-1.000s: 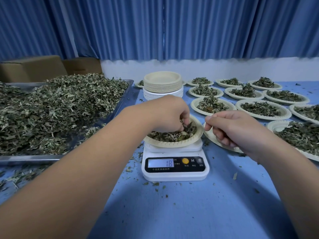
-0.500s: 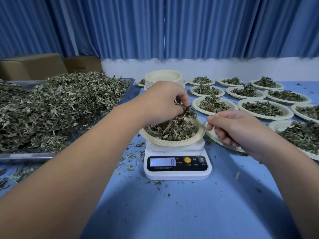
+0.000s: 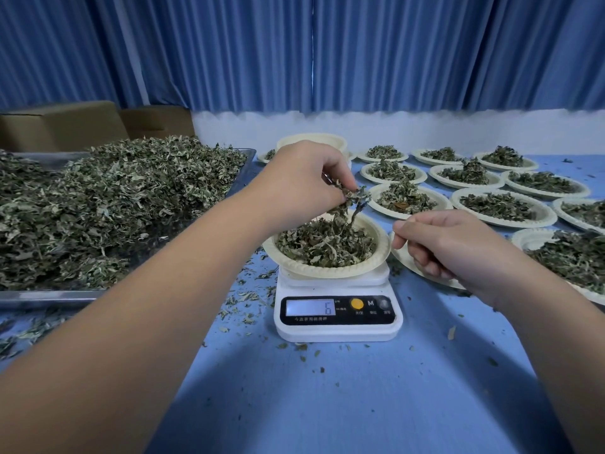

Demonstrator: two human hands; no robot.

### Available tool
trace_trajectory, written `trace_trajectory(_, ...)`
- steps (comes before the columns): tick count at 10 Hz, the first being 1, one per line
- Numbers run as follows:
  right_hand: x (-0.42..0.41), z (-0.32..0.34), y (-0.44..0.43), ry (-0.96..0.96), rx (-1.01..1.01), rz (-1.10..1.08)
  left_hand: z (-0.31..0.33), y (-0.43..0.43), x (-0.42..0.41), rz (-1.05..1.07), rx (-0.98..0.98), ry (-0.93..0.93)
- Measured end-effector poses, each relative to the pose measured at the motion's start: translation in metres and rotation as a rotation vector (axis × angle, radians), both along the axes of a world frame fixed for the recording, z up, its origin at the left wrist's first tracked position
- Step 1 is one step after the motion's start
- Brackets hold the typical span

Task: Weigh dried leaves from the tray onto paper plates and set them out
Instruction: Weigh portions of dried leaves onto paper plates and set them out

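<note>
My left hand (image 3: 304, 178) pinches a clump of dried leaves (image 3: 353, 198) above the paper plate (image 3: 327, 272) on the digital scale (image 3: 337, 332). My right hand (image 3: 448, 247) curls beside its rim; whether it holds anything, I cannot tell.

A dull metal tray (image 3: 49, 298) holds dry, crumbly leaves (image 3: 98, 204); matt paper plate (image 3: 330, 268) on a glossy white plastic scale (image 3: 339, 332); smooth blue table (image 3: 327, 404).
</note>
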State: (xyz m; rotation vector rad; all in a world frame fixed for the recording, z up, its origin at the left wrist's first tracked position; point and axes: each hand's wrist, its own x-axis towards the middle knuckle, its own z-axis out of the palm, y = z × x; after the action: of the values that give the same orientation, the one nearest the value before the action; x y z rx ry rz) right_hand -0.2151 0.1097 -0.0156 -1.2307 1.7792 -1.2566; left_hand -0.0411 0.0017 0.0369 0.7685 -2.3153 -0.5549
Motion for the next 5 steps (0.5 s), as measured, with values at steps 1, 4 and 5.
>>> trace_trajectory(1, 0.0006, 0.0003, 0.0002, 0.008, 0.002, -0.001, -0.0028, 0.0, 0.0019, 0.003, 0.035, 0.032)
trace_trajectory(4, 0.0006, 0.0002, -0.0001, 0.016, 0.003, -0.003, -0.0082, 0.0017, 0.0021, 0.018, -0.038, 0.001)
trace_trajectory(5, 0.0, -0.0005, -0.0004, 0.017, 0.003, 0.0, -0.0094, 0.0024, 0.0024, 0.014, -0.045, 0.006)
